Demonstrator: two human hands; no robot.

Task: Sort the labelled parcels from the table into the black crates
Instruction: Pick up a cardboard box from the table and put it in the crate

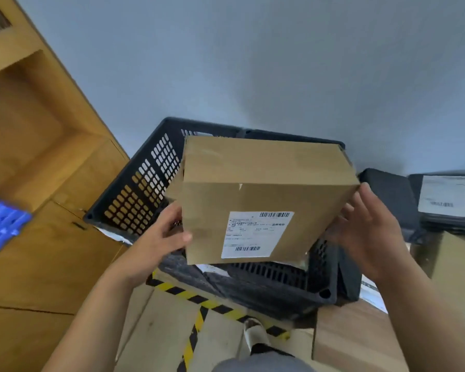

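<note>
Person holds a brown cardboard parcel (pixel 263 194) tilted over the black crate (pixel 134 194), white shipping label (pixel 255 234) facing up. Left hand (pixel 164 232) clamps the box's left edge, thumb on top. Right hand (pixel 371 229) is spread open against the right edge, palm touching, fingers not curled. Further right of that hand, a dark bagged parcel (pixel 446 200) with its own label lies beside the crate.

Bare forearms, no sleeves, grey trousers (pixel 261 365), pale slipper (pixel 255 335) on one foot
</note>
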